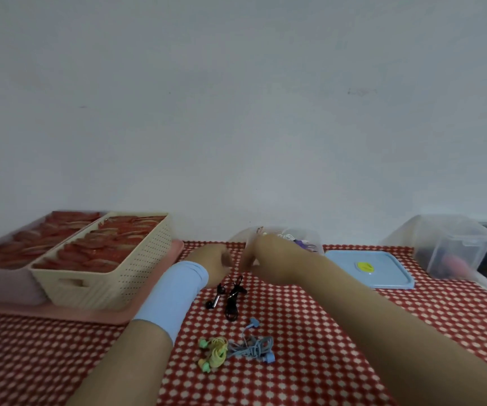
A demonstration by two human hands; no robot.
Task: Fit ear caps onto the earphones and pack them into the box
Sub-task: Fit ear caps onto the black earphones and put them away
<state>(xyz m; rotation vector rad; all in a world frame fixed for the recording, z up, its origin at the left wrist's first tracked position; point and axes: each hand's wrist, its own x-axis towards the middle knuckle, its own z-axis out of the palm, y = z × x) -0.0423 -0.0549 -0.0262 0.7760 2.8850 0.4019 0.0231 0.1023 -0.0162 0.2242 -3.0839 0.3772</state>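
Centrally, yellow earphones point(217, 351) beside blue earphones point(255, 345).

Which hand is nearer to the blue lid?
Right. The right hand is left of the blue lid; the left hand lies farther left, beyond it.

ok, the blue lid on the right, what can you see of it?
The blue lid is a light blue, plastic-looking rectangle with rounded corners and a raised rim, with a round yellow piece at its centre. It lies flat on the chequered cloth, on no box, right of the small clear box and left of the larger clear bin. Neither the left hand nor the right hand touches it.
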